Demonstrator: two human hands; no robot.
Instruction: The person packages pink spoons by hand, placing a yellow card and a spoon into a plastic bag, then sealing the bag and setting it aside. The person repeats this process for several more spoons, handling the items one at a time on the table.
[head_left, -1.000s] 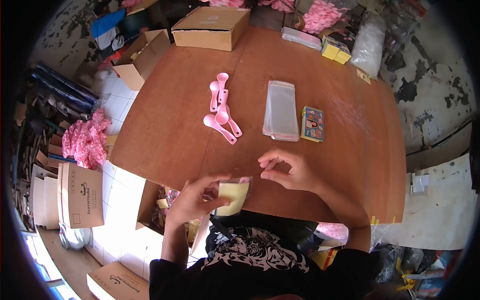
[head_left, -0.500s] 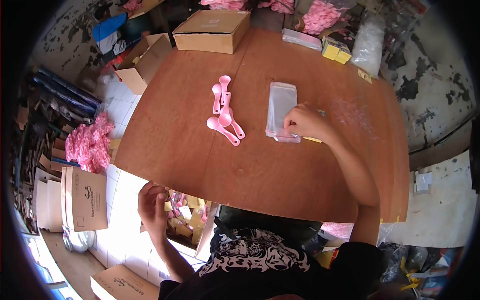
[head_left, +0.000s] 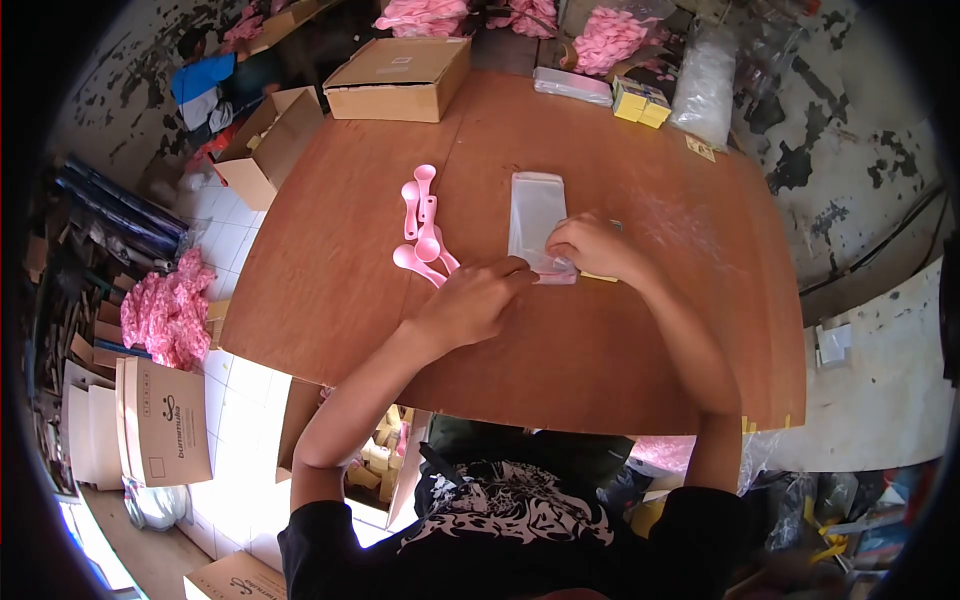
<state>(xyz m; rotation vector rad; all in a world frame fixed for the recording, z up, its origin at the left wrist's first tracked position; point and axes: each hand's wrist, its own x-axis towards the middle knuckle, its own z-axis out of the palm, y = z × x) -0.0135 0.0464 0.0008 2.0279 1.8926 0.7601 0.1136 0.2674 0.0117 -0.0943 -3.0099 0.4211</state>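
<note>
A stack of clear plastic bags lies flat on the brown table. My right hand rests over the stack's lower right part, its fingers pinched on the top bag. By the lower left corner of the stack is my left hand, fingers pressed together; whether they hold anything is hidden. Left of the bags lie several pink measuring spoons in a loose pile, the lowest one partly covered by my left hand. A bit of yellow card peeks out beneath my right hand.
A cardboard box stands at the table's far left. Along the far right edge are more clear bags, yellow card stacks and a plastic roll. An open carton sits below the near edge. A person is at the back left.
My left hand has come up from beside the table's near edge to the bags. My right hand stays at the bags. The whole view has shifted slightly.
</note>
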